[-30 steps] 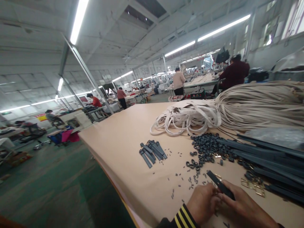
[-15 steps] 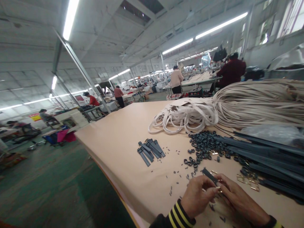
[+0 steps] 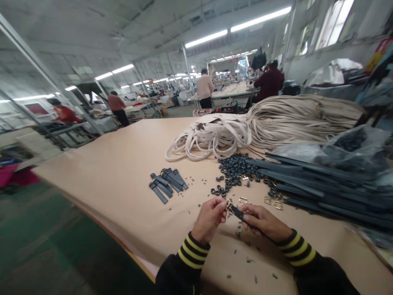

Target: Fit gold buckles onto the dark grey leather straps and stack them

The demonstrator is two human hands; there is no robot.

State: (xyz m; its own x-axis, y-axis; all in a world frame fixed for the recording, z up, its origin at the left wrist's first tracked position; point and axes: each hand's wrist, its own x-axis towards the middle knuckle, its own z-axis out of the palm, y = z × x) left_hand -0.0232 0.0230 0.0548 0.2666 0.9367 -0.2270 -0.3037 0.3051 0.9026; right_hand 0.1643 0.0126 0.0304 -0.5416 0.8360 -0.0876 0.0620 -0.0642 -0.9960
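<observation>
Over the near part of the table, my left hand [image 3: 209, 218] pinches the end of a gold buckle [image 3: 229, 206]. The buckle is on a short dark grey strap [image 3: 237, 213], which my right hand [image 3: 264, 221] grips between thumb and fingers; its far end is hidden by that hand. Left of my hands lies a group of short dark straps with buckles [image 3: 168, 180]. Beyond the hands is a pile of small dark loops [image 3: 233, 170]. Loose gold buckles [image 3: 273, 202] lie on the table to the right.
Long dark strips [image 3: 319, 184] and clear plastic bags [image 3: 353, 141] cover the table's right side. Pale straps [image 3: 211, 139] and a large beige bundle [image 3: 294, 121] lie at the back. Small dark scraps dot the brown table surface [image 3: 116, 164]. Several people work at tables farther off.
My view has turned right. My hands have drawn apart, with the buckle and strap now stretched between them; the strap's free end no longer points away from me.
</observation>
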